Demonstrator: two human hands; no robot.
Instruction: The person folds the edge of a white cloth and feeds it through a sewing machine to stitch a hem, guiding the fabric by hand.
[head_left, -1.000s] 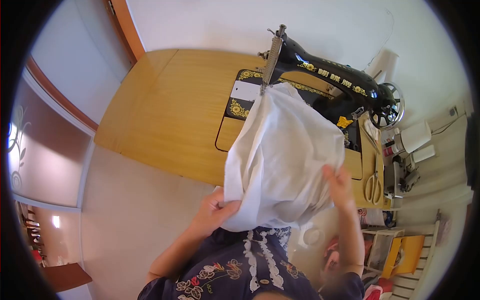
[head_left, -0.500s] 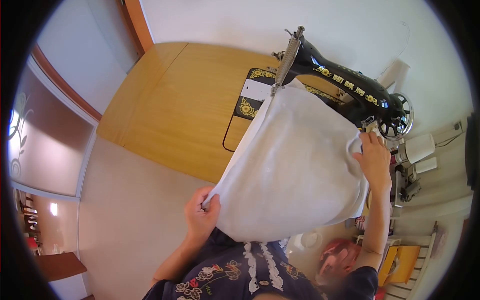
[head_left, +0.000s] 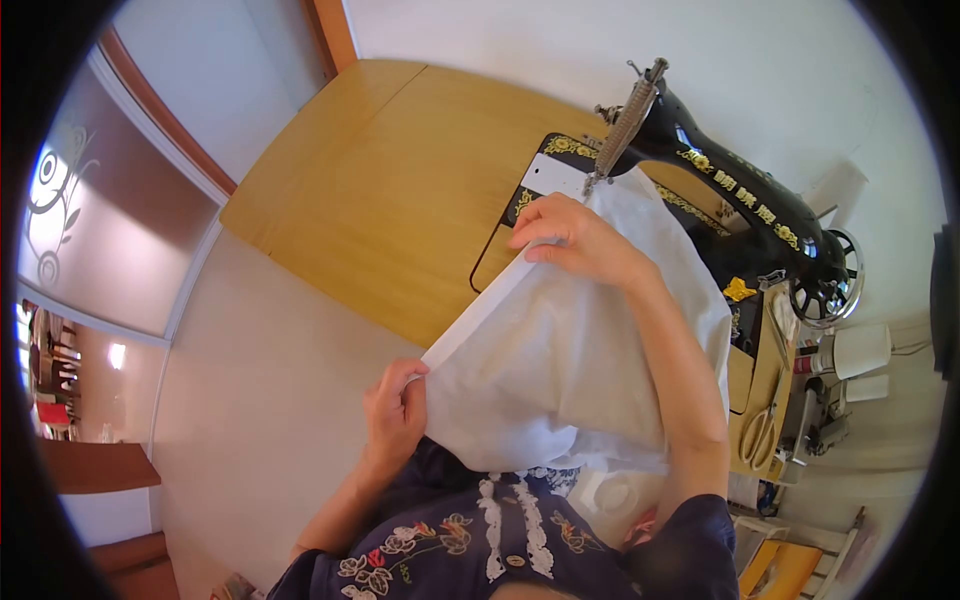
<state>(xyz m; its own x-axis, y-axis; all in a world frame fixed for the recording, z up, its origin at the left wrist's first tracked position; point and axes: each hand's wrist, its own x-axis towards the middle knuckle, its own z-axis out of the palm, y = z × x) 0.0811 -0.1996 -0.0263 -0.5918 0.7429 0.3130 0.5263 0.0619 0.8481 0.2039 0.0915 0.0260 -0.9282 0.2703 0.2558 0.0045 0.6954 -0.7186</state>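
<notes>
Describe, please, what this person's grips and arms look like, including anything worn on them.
The left grip and right grip are bare hands without gloves. The left forearm and right forearm are uncovered; the left sleeve and right sleeve are short and dark navy, part of a top with embroidered flowers and white lace trim.

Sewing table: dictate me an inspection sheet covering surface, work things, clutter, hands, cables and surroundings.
Surface: table is yellowish wood, with a seam across it.
Work things: white cloth runs from the needle area of the black sewing machine toward the person.
Clutter: scissors lie on the table's right part.
Hands: left hand and right hand pinch the cloth's edge, the right nearer the needle.
Cables: thin dark wires at far right; connection unclear.
Surroundings: pale wall behind, pale floor at left.
</notes>
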